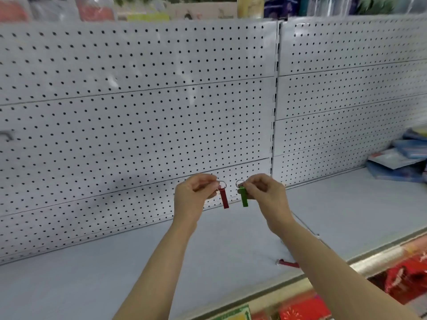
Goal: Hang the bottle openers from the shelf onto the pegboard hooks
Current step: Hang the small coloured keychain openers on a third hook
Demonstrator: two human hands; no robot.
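My left hand (193, 192) pinches the key ring of a red bottle opener (224, 198), which hangs down from my fingers. My right hand (263, 191) holds a green bottle opener (244, 197) by its ring end in the same way. Both hands are raised side by side above the grey shelf (115, 269), close in front of the white pegboard (138, 100). Another red bottle opener (287, 263) lies flat on the shelf, partly hidden behind my right forearm. One metal hook (6, 135) juts from the pegboard at the far left edge.
A stack of blue packaged goods (402, 158) lies on the shelf at the far right. Packaged items (92, 8) hang along the top above the pegboard. Red packets (406, 278) sit on the lower shelf at the bottom right.
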